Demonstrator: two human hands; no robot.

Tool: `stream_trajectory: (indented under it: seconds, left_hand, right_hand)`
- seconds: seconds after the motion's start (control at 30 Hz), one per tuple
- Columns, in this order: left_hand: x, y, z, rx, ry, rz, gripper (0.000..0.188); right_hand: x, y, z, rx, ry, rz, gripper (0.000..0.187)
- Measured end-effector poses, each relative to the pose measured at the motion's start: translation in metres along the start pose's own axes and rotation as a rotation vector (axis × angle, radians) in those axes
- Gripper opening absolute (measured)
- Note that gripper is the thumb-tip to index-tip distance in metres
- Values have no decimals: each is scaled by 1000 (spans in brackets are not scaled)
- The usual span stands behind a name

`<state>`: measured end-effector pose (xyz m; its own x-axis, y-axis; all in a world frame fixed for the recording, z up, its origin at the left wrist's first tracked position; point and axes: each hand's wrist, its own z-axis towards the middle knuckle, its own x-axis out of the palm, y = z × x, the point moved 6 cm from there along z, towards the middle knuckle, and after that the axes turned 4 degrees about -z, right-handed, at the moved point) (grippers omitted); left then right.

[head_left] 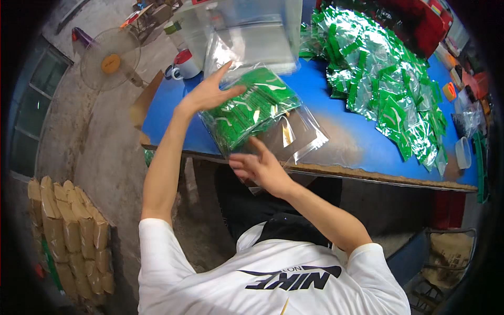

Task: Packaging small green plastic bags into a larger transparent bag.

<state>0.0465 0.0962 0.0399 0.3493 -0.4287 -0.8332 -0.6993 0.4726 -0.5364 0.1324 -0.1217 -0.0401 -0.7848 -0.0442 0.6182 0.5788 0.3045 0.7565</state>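
Note:
A clear plastic bag [310, 137] lies near the front edge of the blue table, with a stack of green packets [257, 102] inside or under its film. My left hand [202, 97] reaches over the far left side of the packets, fingers stretched and spread, holding nothing. At the stack's near edge is my right hand [262, 169], its index finger extended toward the packets and the other fingers loosely bent. Nothing shows in its grasp; whether it touches the film I cannot tell. Beyond the packets lies a pile of flat clear bags [268, 47].
A large heap of green-and-clear packets [378, 79] covers the right of the blue table [176, 118]. A mug [185, 65] stands at the far left. A fan [111, 64] is beyond the table, brown wrapped bundles [73, 231] lower left, and a chair [446, 257] lower right.

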Motion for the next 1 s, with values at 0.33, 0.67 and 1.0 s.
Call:
stream_trajectory:
  seconds: [0.33, 0.67, 1.0]
  left_hand:
    - [45, -64, -29, 692, -58, 701, 75]
    - [45, 4, -194, 148, -965, -475, 61]
    - [148, 44, -219, -376, -998, -1401, 33]
  right_hand:
    - [7, -3, -69, -184, 206, -688, 28]
    - [-35, 68, -102, -470, 37, -1090, 18]
    - [42, 8, 33, -730, 254, -1272, 18]
